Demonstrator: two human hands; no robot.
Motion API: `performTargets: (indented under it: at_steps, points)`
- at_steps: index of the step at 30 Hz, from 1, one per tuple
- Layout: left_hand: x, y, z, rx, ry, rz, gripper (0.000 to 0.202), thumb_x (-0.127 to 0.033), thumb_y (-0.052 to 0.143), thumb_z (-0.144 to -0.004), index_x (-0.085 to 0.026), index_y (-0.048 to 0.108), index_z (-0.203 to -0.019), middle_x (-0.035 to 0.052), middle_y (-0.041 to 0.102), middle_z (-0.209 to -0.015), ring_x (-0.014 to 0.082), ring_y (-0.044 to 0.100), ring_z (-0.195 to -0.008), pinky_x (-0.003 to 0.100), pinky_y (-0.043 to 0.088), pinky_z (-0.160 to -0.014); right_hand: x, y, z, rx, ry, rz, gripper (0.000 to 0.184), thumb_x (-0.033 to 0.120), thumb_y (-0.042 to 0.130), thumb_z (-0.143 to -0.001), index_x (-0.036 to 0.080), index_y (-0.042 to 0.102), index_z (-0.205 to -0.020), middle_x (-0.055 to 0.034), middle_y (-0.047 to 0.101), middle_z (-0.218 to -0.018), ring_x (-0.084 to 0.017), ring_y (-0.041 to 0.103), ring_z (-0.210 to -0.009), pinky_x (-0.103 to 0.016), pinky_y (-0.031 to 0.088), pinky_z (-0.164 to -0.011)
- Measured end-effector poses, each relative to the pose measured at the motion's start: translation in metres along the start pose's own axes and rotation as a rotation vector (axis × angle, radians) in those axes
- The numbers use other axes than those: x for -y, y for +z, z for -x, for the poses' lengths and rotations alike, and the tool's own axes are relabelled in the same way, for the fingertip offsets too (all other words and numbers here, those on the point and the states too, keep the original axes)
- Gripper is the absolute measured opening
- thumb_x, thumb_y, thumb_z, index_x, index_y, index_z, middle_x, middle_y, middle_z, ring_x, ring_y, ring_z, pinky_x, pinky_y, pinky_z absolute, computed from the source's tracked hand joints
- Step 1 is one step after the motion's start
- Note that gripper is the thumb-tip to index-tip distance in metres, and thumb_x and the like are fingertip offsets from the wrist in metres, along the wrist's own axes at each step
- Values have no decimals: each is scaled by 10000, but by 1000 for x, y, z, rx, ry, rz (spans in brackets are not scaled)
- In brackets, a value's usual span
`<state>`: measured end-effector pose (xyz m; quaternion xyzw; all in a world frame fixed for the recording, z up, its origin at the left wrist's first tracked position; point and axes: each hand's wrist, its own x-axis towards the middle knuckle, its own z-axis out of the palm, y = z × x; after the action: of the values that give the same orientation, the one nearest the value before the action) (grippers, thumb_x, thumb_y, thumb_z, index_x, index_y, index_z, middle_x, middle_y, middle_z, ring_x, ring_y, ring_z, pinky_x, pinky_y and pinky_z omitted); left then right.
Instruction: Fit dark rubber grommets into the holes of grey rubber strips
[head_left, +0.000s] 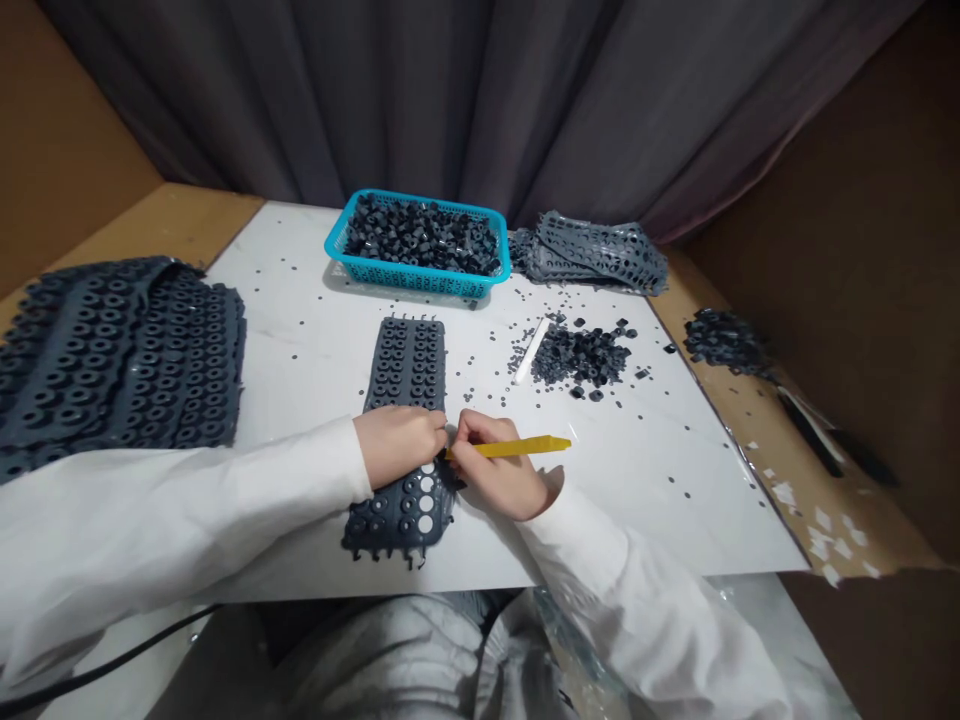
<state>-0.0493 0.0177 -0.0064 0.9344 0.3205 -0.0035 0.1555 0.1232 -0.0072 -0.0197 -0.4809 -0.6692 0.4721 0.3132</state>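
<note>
A dark grey rubber sheet [406, 365] full of small moulded rings lies lengthwise on the white board [315, 330] in front of me. My left hand [399, 442] rests curled on its middle and presses it down. My right hand [499, 475] is closed around a yellow stick tool [525, 447], whose tip meets the sheet's right edge beside my left fingers. Near the sheet's front end [405, 515] several holes show white where rings are gone.
A turquoise basket [420, 276] of loose dark rings stands at the back. Emptied sheets [592, 252] lie right of it. A pile of loose rings [581, 355] and a white stick [531, 350] sit mid-right. A stack of full sheets [120, 345] lies left. Dark tools [814, 430] lie far right.
</note>
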Motion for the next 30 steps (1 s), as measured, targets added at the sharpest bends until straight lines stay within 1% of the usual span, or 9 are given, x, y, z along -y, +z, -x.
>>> performTargets:
  at_steps: [5, 9, 14, 18, 22, 24, 26, 28, 30]
  points:
    - [4, 4, 1, 17, 29, -30, 197, -105, 426, -858, -151, 581, -744, 62, 581, -735, 176, 555, -698, 259, 422, -629, 1, -1, 1, -15, -17, 17, 180, 148, 478, -718, 196, 404, -561, 44, 461, -501, -99, 416, -504, -211, 311, -498]
    - [15, -3, 10, -106, 39, 236, 224, -211, 389, -908, -161, 594, -834, 55, 603, -807, 158, 571, -747, 242, 431, -698, 1, 0, 0, -10, -7, 27, 183, 138, 473, -722, 194, 408, -561, 45, 455, -494, -99, 406, -505, -213, 297, -499]
    - [20, -5, 16, -255, -151, 544, 156, -269, 531, -847, -163, 633, -795, 48, 658, -816, 157, 603, -776, 237, 438, -733, -1, 1, 0, -18, -22, 15, 188, 131, 478, -723, 193, 404, -562, 51, 443, -500, -95, 396, -500, -211, 286, -493]
    - [20, -4, 13, -312, -294, 665, 146, -293, 584, -796, -171, 657, -764, 34, 686, -808, 173, 614, -772, 257, 447, -748, 0, 0, 0, -20, -25, 21, 198, 133, 485, -729, 193, 407, -557, 55, 425, -494, -93, 396, -493, -209, 290, -491]
    - [28, -16, 12, -377, -421, 729, 187, -345, 614, -763, -167, 669, -777, 34, 694, -810, 187, 607, -783, 277, 449, -771, 2, 0, 1, -8, -1, 1, 193, 123, 481, -718, 192, 414, -551, 46, 463, -496, -95, 414, -496, -207, 300, -492]
    - [31, -22, 13, -370, -442, 786, 206, -365, 645, -732, -165, 677, -774, 38, 691, -808, 189, 595, -787, 282, 450, -758, 1, 1, 1, -7, 6, -21, 184, 122, 482, -707, 192, 420, -549, 43, 480, -494, -97, 421, -493, -205, 304, -485]
    - [32, -23, 13, -326, -468, 915, 235, -384, 668, -709, -161, 683, -784, 39, 678, -765, 163, 566, -703, 262, 444, -660, 0, 1, 1, -2, 7, -46, 170, 127, 484, -700, 192, 429, -553, 41, 495, -493, -97, 431, -488, -204, 310, -481]
    - [31, -20, 12, -248, -508, 1140, 292, -407, 690, -684, -145, 678, -810, 38, 650, -705, 110, 481, -551, 222, 372, -511, -2, 1, 1, -10, 14, -92, 155, 138, 482, -704, 193, 436, -566, 39, 515, -500, -98, 449, -484, -204, 324, -480]
    - [27, -15, 11, -168, -538, 1406, 349, -417, 720, -650, -121, 662, -825, 34, 617, -671, 57, 368, -454, 191, 258, -434, -3, 1, 1, -43, 34, -176, 140, 154, 477, -713, 197, 438, -586, 37, 534, -509, -100, 468, -476, -205, 340, -476]
